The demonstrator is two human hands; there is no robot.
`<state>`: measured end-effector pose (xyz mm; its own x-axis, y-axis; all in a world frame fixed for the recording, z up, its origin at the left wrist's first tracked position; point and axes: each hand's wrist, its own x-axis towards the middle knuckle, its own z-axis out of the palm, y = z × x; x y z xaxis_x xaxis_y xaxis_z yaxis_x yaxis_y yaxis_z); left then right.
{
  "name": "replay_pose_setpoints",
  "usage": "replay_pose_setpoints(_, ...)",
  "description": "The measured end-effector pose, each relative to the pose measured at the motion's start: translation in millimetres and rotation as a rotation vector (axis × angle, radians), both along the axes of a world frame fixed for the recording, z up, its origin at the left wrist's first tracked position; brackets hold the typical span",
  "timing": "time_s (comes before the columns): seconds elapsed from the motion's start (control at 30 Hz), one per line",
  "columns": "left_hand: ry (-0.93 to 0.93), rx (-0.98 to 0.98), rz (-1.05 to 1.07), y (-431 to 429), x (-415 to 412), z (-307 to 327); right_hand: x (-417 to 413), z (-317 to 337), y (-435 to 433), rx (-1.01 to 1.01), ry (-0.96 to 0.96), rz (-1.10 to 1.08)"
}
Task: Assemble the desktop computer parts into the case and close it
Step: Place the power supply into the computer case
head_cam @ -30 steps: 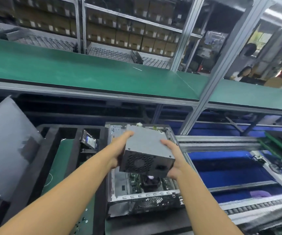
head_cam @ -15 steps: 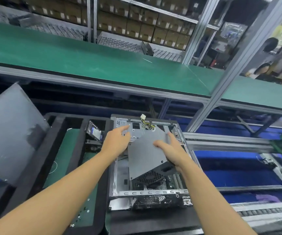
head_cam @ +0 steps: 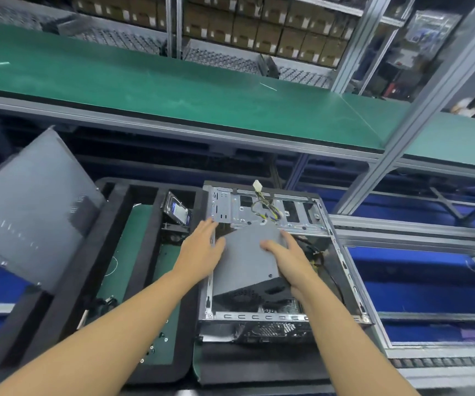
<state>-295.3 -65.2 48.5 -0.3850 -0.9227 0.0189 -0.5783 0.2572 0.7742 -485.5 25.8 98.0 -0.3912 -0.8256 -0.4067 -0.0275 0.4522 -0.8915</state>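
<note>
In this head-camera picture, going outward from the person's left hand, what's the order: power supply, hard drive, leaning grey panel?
1. power supply, against the left hand.
2. hard drive, just beyond, up-left.
3. grey panel, far left.

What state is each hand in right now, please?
Left hand: open, against the left side of the power supply.
Right hand: open, flat on its top.

A black foam tray (head_cam: pixel 67 295) is laid along the bench, and the open computer case (head_cam: pixel 259 317) is set just beside it on the right, on a dark mat (head_cam: pixel 253 364). Inside the tray a green inlay (head_cam: pixel 122 252) is seen, with small screws (head_cam: pixel 151 350) scattered on it, and a hard drive (head_cam: pixel 177 211) is stood tilted in a far compartment. A grey side panel (head_cam: pixel 30 207) is propped, tilted, at the tray's left end
</note>
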Motion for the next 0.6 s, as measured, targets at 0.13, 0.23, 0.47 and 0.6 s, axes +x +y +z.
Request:
replay_pose_setpoints(0.13, 0.151, 0.24, 0.061, -1.9, 8.6, 7.8, -28.1, -6.0, 8.3, -0.089, -0.165, -0.074)
replay_pose_setpoints(0.23, 0.219, 0.336, 0.004, -1.6, 5.3, 19.5, -40.6, -0.6, 15.1, -0.085, -0.41, -0.164)
replay_pose_setpoints(0.47, 0.605, 0.706, -0.175, 1.0, -13.9, 63.8, -22.6, 1.5, 16.4, -0.188, -0.775, -0.216)
replay_pose_setpoints(0.6, 0.75, 0.943, -0.192, -1.0, -1.2, 65.6, -9.1, -8.0, 15.3, -0.288, -0.94, -0.245)
